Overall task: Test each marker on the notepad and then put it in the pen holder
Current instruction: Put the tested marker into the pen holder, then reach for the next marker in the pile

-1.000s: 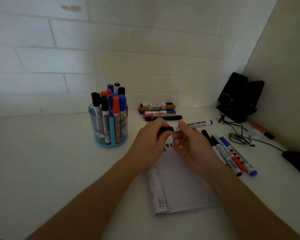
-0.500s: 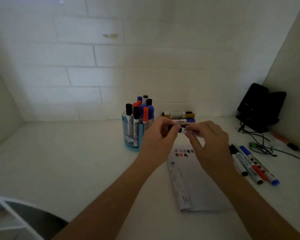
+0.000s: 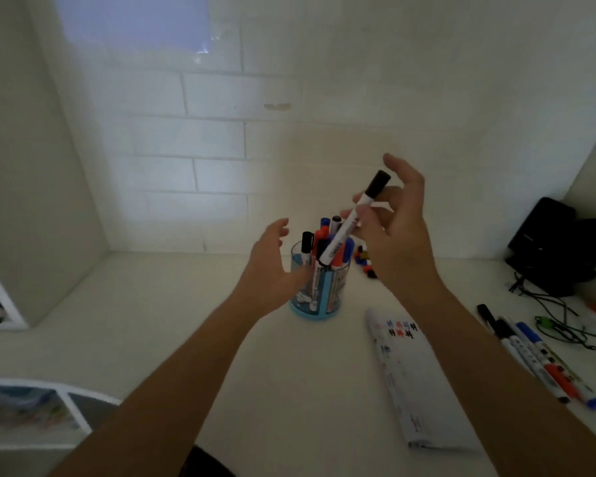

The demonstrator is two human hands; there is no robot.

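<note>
At lower right the notepad lies on the worktop, with loose markers near it toward the right edge. Mid-frame, the left hand hovers close beside the blue pen holder, grip apart, fingers relaxed. Above, the right hand has its grip clamped on a black-capped marker, tilted, lower end at the holder's mouth

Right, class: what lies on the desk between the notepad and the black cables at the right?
In the head view, a row of loose markers lies side by side between the notepad and the cables, on the white desk.
</note>
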